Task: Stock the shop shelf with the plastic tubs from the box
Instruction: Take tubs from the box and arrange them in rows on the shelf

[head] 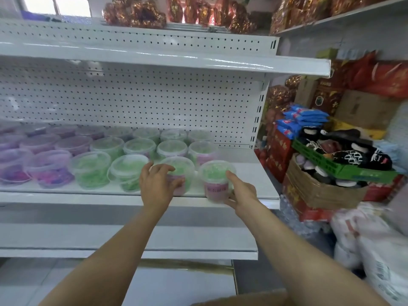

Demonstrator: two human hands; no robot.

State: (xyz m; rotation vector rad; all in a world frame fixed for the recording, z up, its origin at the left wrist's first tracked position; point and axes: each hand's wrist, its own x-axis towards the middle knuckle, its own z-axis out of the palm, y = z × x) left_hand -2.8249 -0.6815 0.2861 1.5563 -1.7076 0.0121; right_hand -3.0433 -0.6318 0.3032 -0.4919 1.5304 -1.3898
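Observation:
Clear plastic tubs stand in rows on the white shop shelf (249, 173): several with purple contents (50, 168) on the left and several with green contents (92, 168) toward the right. My left hand (157, 182) rests on the front of a green tub (178, 166) in the front row, fingers curled around its side. My right hand (240, 193) grips the rightmost green tub (216, 175), which sits at the shelf's very front edge and partly overhangs it. A brown corner at the bottom edge may be the box (240, 299).
Perforated white back panel behind the tubs, and bare shelf to the right of them. An upper shelf (198, 60) overhangs. Below runs a lower shelf (132, 239). To the right, a cardboard carton (320, 191), a green crate of dark items and white sacks (375, 244) crowd the floor.

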